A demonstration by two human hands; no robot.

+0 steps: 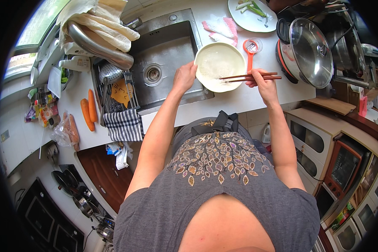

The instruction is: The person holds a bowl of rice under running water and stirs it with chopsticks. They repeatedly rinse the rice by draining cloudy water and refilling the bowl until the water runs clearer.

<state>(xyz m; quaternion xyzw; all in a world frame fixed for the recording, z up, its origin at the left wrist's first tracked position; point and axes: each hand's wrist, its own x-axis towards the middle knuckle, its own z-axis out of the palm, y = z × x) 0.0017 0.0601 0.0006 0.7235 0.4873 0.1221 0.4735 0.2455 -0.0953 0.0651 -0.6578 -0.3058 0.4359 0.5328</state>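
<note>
A cream-coloured bowl (202, 82) stands near the right rim of the sink, with a pale, cloudy, frothy mixture (219, 61) inside. My left hand (185, 77) grips the bowl's left edge. In my right hand (262, 83) is a pair of reddish-brown chopsticks (239, 78). Their tips reach into the mixture in the lower part of the bowl. A red-orange peeler (250, 60) lies on the counter just beyond my right hand, beside a small clear round cup (256, 45).
Left of the bowl is a steel sink (167, 63) with a faucet (97, 47) draped in cloth. Two carrots (89, 111) lie farther left. A plate (255, 23) holding scallion pieces and a pink-and-white cloth (223, 30) are behind. A glass-lidded pot (312, 53) stands right.
</note>
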